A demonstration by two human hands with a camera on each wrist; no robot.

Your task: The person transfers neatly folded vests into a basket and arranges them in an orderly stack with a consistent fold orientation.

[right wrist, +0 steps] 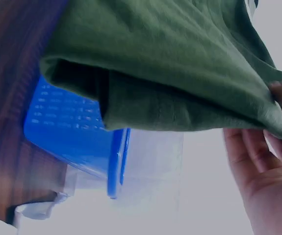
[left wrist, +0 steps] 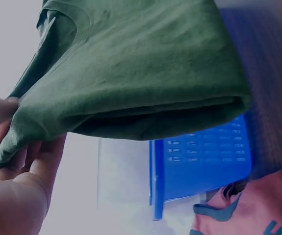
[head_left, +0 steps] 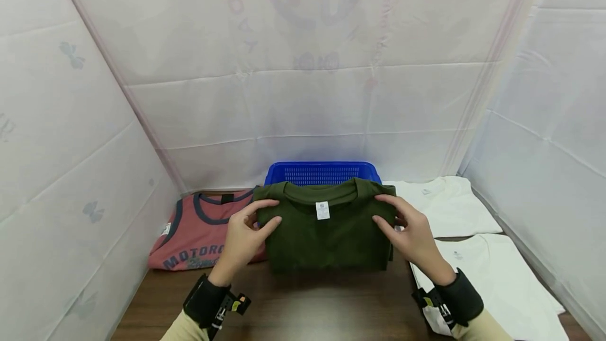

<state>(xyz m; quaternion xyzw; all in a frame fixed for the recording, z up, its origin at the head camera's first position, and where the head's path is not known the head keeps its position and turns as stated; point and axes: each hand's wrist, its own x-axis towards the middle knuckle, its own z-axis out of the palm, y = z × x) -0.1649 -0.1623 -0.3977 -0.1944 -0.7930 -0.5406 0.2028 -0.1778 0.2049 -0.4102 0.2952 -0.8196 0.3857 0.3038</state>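
Note:
A folded dark green T-shirt [head_left: 326,236] with a white neck label [head_left: 322,210] hangs upright in front of a blue plastic basket [head_left: 322,172]. My left hand [head_left: 246,233] pinches its upper left shoulder between thumb and fingers. At the upper right shoulder, my right hand [head_left: 412,230] grips the cloth the same way. Both wrist views show the shirt's folded lower edge raised above the table, with the basket [left wrist: 204,156] behind it. The shirt hides most of the basket's front and its inside in the head view.
A folded red shirt with dark trim [head_left: 203,230] lies at the left on the brown table [head_left: 303,309]. Two folded white shirts lie at the right, the rear one [head_left: 445,207] behind the front one [head_left: 497,283]. White sheeting [head_left: 303,93] walls in the back and sides.

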